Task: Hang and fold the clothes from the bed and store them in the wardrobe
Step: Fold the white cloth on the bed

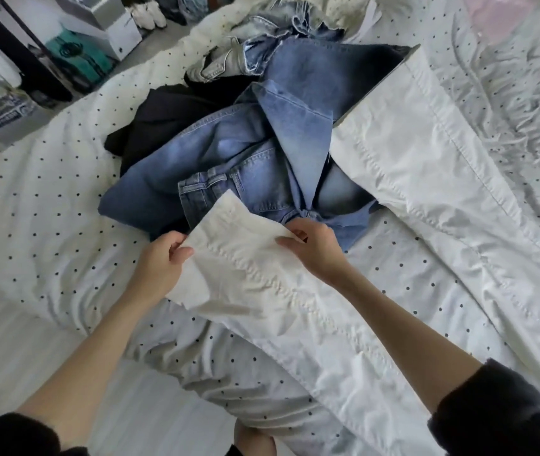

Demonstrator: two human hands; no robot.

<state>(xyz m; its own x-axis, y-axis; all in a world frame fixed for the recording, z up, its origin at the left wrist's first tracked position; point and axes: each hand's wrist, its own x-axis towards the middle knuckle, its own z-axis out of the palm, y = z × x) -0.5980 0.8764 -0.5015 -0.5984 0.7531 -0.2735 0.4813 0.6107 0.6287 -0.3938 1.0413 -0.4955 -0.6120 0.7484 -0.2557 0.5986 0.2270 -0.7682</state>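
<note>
1. In the head view, we hold the hem end of one leg of the long white cotton trousers (249, 268). Our left hand (163, 261) pinches its left corner and our right hand (314, 248) pinches the right corner, fingers curled on the cloth.
2. We judge that this grip keeps the leg flat for folding.
3. The trousers lie over the white dotted bed cover (48, 192), their other leg beside the pile of blue denim jeans (229, 149); a black garment (160, 120) lies behind.

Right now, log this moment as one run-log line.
left hand: grips white trousers hem | right hand: grips same hem | jeans: heaped behind on bed
</note>
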